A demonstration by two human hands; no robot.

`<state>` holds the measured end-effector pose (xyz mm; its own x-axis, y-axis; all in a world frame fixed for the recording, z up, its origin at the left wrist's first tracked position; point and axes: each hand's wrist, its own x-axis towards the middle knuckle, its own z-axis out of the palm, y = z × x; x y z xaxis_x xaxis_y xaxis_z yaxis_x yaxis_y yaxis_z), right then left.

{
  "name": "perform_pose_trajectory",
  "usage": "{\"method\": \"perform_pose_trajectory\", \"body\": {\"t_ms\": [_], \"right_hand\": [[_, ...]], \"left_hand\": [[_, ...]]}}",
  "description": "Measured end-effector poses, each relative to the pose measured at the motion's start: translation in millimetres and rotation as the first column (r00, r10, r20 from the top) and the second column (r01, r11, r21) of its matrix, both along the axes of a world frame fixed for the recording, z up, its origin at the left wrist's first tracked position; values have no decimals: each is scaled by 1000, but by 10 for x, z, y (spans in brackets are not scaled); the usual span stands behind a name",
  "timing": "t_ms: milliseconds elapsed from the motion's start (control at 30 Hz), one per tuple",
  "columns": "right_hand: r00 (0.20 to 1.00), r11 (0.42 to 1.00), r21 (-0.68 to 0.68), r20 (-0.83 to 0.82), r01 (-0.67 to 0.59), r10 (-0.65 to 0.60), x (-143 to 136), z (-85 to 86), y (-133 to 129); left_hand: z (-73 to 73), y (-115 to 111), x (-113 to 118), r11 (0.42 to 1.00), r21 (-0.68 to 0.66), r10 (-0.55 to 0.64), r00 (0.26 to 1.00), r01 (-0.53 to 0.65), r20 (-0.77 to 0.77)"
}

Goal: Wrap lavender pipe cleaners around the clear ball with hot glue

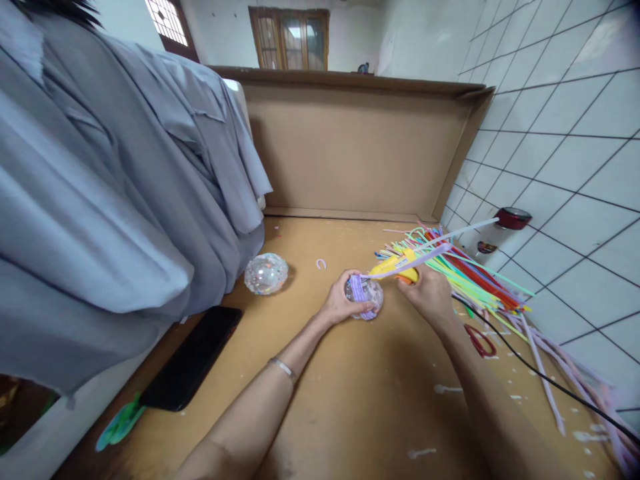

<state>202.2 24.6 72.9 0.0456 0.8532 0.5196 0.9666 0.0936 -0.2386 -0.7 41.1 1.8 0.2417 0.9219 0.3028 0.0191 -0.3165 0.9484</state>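
My left hand (343, 300) is closed around a small clear, rounded jar or bowl (374, 293). Bands of purple pipe cleaner (357, 288) cover the side nearest my fingers. From the top of it a loose purple strand (425, 258) stretches off to the right. My right hand (430, 292) grips a yellow glue gun (395, 263), its nozzle pointing left at the jar's upper rim. A black cord (520, 363) trails from behind that hand toward the lower right. Whether the nozzle touches the jar is too small to tell.
Left of my hands sits a clear faceted bowl (267, 274). A black phone (193, 360) lies near the table's left edge, by hanging grey cloth (125, 167). Bundled pipe cleaners (465, 267), red-handled scissors (480, 341) and a red-lidded jar (513, 217) are at right. Cardboard (350, 147) stands behind.
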Motion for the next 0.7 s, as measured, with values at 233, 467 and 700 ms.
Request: {"method": "perform_pose_trajectory", "body": {"t_ms": [233,467,700], "right_hand": [[998,998,9,-20,-56,57,18,1,-4],[1000,1000,-23,-22,-9,8,-5,32,-8],[999,999,-41,-26,-24,23,5,58,-5]], "left_hand": [[0,4,10,1000,-9,13,1000,-13,-11],[-9,5,3,1000,6,-1,1000,1,-6],[-9,-2,-1,1000,-11,-13,1000,14,1]]}}
